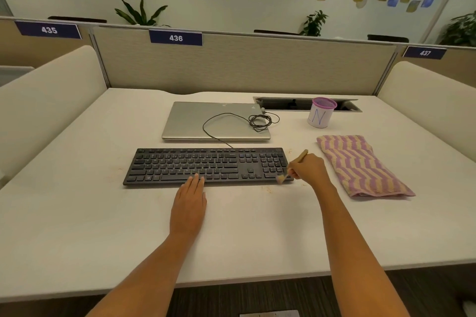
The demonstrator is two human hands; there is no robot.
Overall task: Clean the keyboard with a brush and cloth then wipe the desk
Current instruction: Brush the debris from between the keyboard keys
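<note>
Left hand (189, 203) flat at black keyboard (206, 166) edge; right hand (307, 168) gripping wooden brush (296, 163)

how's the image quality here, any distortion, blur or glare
Head view: wide-angle bending curves the partition and desk edges; soft, even light with faint shadows and no harsh glare; the brush bristles in the right hand look slightly blurred; keyboard legends are too soft to read.

L hand (189, 203) flat, palm down, fingers together, arm straight fwd. R hand (307, 168) curled in a pinch grip, wrist bent left, forearm angled in.
</note>
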